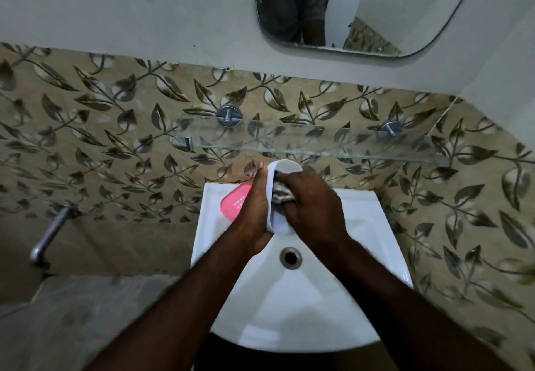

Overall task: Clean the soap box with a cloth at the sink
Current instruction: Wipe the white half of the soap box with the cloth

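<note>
Head view, straight down over the white sink [289, 312]: the white soap box [285, 166] is held on edge above the back of the basin, just beneath the glass shelf [304, 142]. It is gripped along its left side by the left hand [254, 211], the fingers laid up that side and one fingertip seen at the box's top corner. How the thumb lies cannot be told.

And the cloth [282, 194], a patterned grey one, is bunched in the grip of the right hand [312, 208], with the fingers curled over it. It is pressed into the open face of the box, between the two hands. The lower end of the box is seen below the knuckles, above the drain [290, 257].

A pink tray [234, 201] with small holes is left lying on the sink's back ledge, partly covered by the left hand. A chrome wall tap [49, 237] is seen well off to the left, against the leaf-patterned tiles [101, 139]. A mirror [362, 9] is mounted above the shelf, and part of a person's grey shirt is reflected in it.
</note>
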Tool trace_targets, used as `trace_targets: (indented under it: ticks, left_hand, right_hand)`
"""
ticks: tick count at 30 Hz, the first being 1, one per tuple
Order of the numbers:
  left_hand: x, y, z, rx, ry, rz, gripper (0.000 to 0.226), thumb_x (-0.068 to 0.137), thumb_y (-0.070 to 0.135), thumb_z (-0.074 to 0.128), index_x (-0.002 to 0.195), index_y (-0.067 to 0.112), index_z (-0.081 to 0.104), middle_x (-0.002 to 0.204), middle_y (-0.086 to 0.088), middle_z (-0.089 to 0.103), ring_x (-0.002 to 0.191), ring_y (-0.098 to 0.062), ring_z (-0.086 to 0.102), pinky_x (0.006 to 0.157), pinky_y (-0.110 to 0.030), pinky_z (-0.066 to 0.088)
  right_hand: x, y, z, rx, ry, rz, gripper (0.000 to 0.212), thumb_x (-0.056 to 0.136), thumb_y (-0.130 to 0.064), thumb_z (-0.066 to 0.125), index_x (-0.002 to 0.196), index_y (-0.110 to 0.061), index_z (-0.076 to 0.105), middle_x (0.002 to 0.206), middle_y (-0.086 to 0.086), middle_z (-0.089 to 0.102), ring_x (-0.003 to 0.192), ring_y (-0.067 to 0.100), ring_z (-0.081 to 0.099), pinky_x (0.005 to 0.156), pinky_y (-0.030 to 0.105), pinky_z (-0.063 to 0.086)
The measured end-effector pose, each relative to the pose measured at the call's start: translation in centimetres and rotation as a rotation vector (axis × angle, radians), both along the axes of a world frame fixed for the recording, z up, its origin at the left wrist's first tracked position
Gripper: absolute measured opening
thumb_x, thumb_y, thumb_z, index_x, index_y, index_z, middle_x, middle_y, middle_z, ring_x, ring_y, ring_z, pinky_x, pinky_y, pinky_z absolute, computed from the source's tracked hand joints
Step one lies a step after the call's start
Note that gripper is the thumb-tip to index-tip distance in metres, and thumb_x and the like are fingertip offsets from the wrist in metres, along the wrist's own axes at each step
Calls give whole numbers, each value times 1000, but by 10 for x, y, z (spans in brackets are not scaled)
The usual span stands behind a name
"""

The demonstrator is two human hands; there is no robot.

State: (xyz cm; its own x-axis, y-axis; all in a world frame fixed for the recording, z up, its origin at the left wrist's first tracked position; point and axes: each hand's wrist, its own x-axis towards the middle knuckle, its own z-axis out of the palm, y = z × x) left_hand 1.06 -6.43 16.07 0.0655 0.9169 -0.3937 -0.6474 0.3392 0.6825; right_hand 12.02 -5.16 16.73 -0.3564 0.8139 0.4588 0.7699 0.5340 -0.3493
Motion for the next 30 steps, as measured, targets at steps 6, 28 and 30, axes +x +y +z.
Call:
trace_targets:
  ticks: [6, 28, 30]
  left_hand:
    - [4, -6, 3, 16, 14, 20, 55, 97, 60, 31, 97, 19, 68, 84, -4, 75, 75, -17, 71, 66, -30, 56]
    - [-6, -12, -10, -29, 68, 133, 53, 94, 62, 36, 98, 20, 68, 85, -5, 76, 75, -19, 73, 66, -32, 58]
    - [3, -14, -8, -14, 11, 101, 51, 98, 56, 35, 104, 19, 69, 97, -8, 74, 84, -19, 71, 69, -30, 58]
  right_hand:
    - [5, -9, 1, -20, -47, 8, 24, 67, -15, 64, 90, -21, 69, 85, 2, 70, 81, 29, 63, 63, 27, 41]
    - [-3, -17, -9, -44, -186, 85, 28, 70, -21, 73, 97, -28, 70, 90, -5, 70, 87, 24, 62, 63, 30, 47]
    - [-5, -6, -6, 41, -127, 5, 34, 66, -15, 73, 98, -26, 70, 91, -3, 71, 86, 26, 63, 62, 27, 46]
